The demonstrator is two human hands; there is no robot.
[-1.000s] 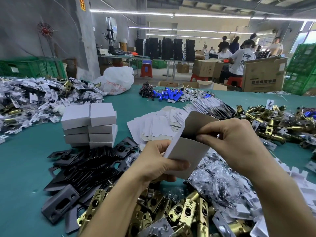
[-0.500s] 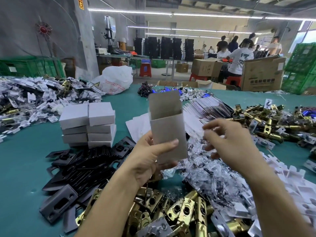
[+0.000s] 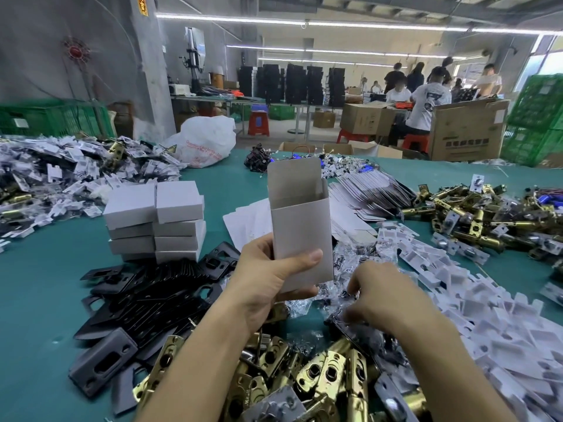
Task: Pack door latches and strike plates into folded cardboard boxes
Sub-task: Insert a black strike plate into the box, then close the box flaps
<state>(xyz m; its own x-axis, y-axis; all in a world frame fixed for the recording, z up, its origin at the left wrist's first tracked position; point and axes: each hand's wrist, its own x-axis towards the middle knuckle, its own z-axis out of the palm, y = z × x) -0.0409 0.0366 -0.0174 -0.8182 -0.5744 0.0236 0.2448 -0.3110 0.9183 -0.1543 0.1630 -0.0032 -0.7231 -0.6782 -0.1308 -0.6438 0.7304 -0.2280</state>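
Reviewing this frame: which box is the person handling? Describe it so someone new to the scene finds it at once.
On the green table, find the stack of closed white boxes left of centre. Just right of it, the left hand grips one box upright. Unlike the stacked ones, its top is open, with the flap standing up.

Bright, even light from ceiling tubes [image 3: 231, 21]; wide-angle edge bending; right hand [image 3: 384, 293] motion-blurred.
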